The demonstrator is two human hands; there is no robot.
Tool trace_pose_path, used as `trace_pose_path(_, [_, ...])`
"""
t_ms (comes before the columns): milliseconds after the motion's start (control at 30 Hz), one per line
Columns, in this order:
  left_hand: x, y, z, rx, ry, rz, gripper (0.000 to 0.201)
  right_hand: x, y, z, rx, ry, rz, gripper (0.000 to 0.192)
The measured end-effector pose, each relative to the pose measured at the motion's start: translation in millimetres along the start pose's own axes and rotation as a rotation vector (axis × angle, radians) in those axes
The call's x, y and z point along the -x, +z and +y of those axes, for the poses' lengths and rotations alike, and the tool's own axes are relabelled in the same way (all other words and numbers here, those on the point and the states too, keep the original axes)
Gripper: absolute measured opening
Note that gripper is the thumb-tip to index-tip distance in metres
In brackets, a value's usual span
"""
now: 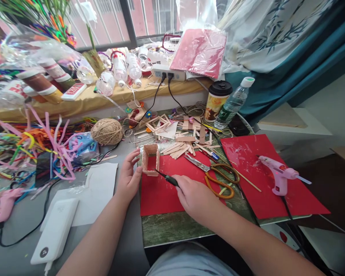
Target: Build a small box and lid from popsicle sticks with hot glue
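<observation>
A small open box [151, 172] built of wooden craft sticks stands on the left part of a red sheet [166, 199]. My left hand [129, 176] is at the box's left side, thumb and fingers apart; whether a fingertip touches the box I cannot tell. In my right hand [197, 197] is a black-handled tool [170, 179] with a thin dark tip, its exact kind unclear. The tip reaches the box's lower right edge. Scissors [209, 168] with tan handles lie beyond my right hand, beside a pile of craft sticks [179, 147].
A pink glue gun [277, 172] rests on a second red sheet [241, 153] at right, another glue gun [7, 207] at far left. Twine [107, 131], a water bottle [234, 103] and a lidded cup [217, 101] stand behind. A white power bank [56, 230] lies front left.
</observation>
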State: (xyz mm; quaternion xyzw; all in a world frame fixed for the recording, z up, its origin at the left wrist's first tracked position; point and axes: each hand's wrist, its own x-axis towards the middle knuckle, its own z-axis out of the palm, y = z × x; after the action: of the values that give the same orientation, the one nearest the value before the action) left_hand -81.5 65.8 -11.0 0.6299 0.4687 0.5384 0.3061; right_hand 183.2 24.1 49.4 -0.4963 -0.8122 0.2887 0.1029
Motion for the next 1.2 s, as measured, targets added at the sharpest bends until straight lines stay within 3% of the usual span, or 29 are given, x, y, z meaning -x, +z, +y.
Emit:
trace_pose_path(233, [0, 4.7, 3, -0.052, -0.009, -0.073, 0.039, 0, 7, -8, 0.236, 0.021, -0.016, 0.035])
trace_pose_path(533, [1, 3.9, -3, -0.079, -0.028, -0.063, 0.037, -3, 1, -11, 0.184, 0.046, -0.033, 0.027])
trace_pose_path(733, [1, 4.5, -4, -0.062, -0.042, -0.069, 0.038, -5, 8, -8, 0.292, 0.026, -0.054, 0.026])
trace_pose_path(1000, [-4, 17.6, 6, 0.029, -0.186, -0.094, 0.043, -14, -2, -26, 0.463, 0.072, -0.122, 0.017])
trace_pose_path(1200, [-2, 20.6, 6, 0.114, -0.263, -0.108, 0.043, -17, -8, -31, 0.475, 0.087, -0.202, 0.038])
